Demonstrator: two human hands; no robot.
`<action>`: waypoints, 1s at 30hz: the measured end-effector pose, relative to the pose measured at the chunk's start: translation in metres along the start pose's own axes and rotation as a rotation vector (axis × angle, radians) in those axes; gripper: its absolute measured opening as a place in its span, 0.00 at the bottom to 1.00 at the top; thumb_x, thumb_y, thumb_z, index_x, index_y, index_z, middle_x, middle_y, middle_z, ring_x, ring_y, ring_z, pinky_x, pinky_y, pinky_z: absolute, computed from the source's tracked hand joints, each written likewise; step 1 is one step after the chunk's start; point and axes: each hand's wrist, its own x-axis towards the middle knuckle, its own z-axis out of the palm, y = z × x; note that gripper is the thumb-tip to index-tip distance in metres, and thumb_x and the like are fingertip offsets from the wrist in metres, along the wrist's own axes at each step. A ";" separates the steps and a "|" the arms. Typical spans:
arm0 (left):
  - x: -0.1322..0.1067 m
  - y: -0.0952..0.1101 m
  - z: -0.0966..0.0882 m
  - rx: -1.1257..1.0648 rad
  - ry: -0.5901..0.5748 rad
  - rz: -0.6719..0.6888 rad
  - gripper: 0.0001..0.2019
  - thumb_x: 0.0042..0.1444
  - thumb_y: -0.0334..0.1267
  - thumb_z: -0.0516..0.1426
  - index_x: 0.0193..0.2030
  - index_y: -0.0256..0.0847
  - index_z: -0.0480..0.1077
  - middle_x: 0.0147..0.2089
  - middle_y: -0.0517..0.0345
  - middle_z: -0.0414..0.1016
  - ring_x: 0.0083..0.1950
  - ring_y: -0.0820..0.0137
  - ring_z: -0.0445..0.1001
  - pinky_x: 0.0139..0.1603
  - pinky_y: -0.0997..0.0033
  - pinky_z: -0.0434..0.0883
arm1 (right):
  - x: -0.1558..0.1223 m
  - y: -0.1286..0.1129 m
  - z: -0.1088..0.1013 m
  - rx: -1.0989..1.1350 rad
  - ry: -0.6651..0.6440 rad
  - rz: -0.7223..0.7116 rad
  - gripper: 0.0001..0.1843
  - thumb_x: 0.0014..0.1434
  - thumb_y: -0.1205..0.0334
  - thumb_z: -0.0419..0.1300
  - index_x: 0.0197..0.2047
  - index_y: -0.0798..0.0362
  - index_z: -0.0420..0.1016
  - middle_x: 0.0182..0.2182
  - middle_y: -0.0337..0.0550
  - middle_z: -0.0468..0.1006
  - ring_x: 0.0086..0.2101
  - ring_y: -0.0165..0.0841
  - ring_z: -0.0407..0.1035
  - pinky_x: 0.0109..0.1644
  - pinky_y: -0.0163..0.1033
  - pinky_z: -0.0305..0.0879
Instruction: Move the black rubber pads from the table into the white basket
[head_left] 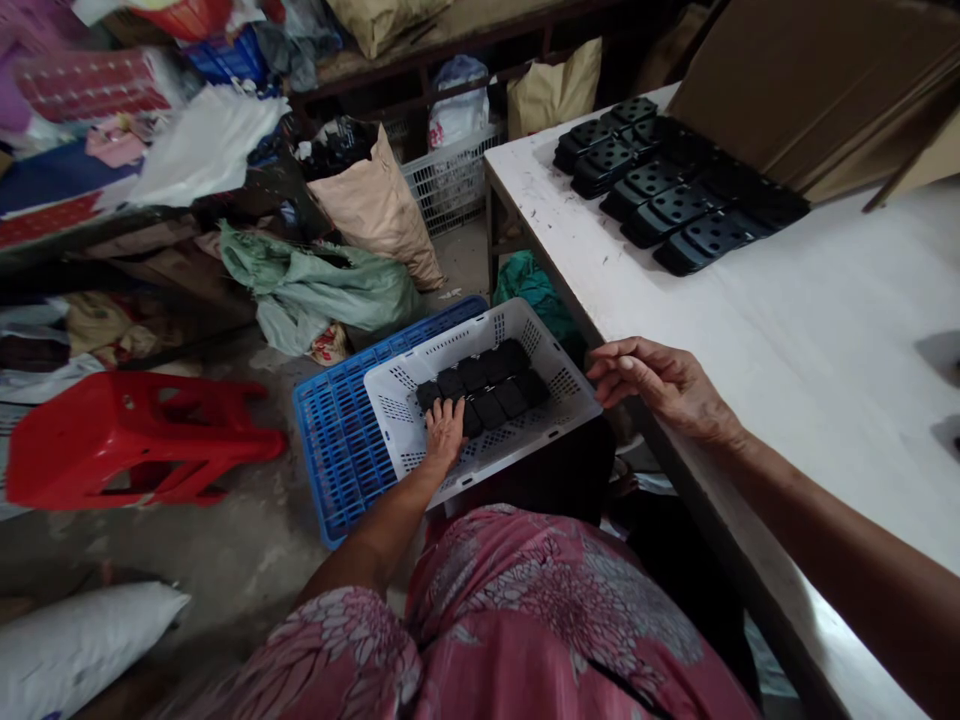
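My left hand [445, 432] rests on the near end of a group of small black rectangular pieces [489, 392] inside a white perforated plastic crate [551, 350]. Its fingers press on the pieces, and I cannot tell whether it grips one. My right hand [660, 385] hangs loosely curled beside the crate's right corner, over the edge of a white table [787, 330], holding nothing. Several stacks of black perforated plates [667, 190] lie in rows at the table's far end, out of reach of both hands.
The white crate sits tilted on a blue plastic crate [341, 450] across my lap. Sheets of brown cardboard [795, 90] lean behind the plates. On the floor are a red plastic stool [135, 440], a green sack [315, 285], a paper sack [379, 210] and a white basket [450, 180].
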 end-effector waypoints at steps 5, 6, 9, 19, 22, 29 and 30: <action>0.000 -0.001 0.001 0.002 -0.012 0.017 0.38 0.51 0.40 0.64 0.67 0.41 0.56 0.69 0.42 0.56 0.70 0.46 0.52 0.67 0.45 0.56 | -0.001 0.000 0.000 -0.015 0.009 -0.005 0.24 0.56 0.41 0.63 0.46 0.52 0.76 0.36 0.48 0.79 0.28 0.35 0.76 0.30 0.40 0.76; 0.000 -0.001 0.002 0.000 -0.017 0.023 0.37 0.51 0.40 0.64 0.67 0.42 0.57 0.69 0.42 0.55 0.71 0.45 0.51 0.67 0.45 0.56 | -0.001 0.000 0.000 -0.015 0.010 -0.005 0.24 0.56 0.41 0.63 0.45 0.52 0.76 0.36 0.48 0.79 0.28 0.35 0.76 0.29 0.40 0.76; 0.002 -0.001 0.003 0.001 -0.033 0.039 0.36 0.51 0.39 0.64 0.66 0.43 0.59 0.69 0.43 0.55 0.71 0.45 0.52 0.67 0.45 0.56 | -0.001 0.000 0.000 -0.014 0.011 0.004 0.22 0.58 0.43 0.63 0.46 0.52 0.76 0.36 0.47 0.79 0.28 0.35 0.76 0.29 0.40 0.76; -0.001 0.006 -0.006 -0.041 -0.029 -0.015 0.39 0.50 0.41 0.65 0.68 0.43 0.56 0.70 0.39 0.54 0.72 0.45 0.50 0.67 0.43 0.55 | 0.001 0.000 0.001 0.020 0.012 0.013 0.13 0.62 0.50 0.61 0.45 0.48 0.77 0.35 0.44 0.79 0.28 0.34 0.75 0.28 0.41 0.75; 0.005 0.020 -0.007 -0.052 -0.005 0.024 0.43 0.49 0.45 0.66 0.70 0.41 0.52 0.71 0.36 0.50 0.73 0.44 0.46 0.68 0.41 0.52 | 0.001 0.002 0.001 0.029 0.023 0.009 0.14 0.62 0.50 0.61 0.45 0.49 0.77 0.35 0.45 0.79 0.28 0.34 0.75 0.28 0.41 0.75; 0.033 0.050 0.007 -0.057 -0.017 0.108 0.51 0.47 0.50 0.66 0.73 0.45 0.44 0.75 0.36 0.37 0.74 0.41 0.37 0.67 0.33 0.45 | 0.001 0.004 0.002 0.012 0.045 -0.022 0.19 0.60 0.46 0.62 0.44 0.52 0.75 0.35 0.45 0.78 0.27 0.33 0.75 0.28 0.39 0.76; 0.036 0.050 0.009 -0.061 -0.017 0.112 0.51 0.47 0.50 0.66 0.73 0.45 0.44 0.75 0.35 0.37 0.74 0.41 0.37 0.67 0.33 0.45 | 0.001 0.003 0.002 0.008 0.052 -0.025 0.20 0.59 0.45 0.62 0.44 0.52 0.75 0.35 0.45 0.79 0.27 0.32 0.75 0.28 0.38 0.76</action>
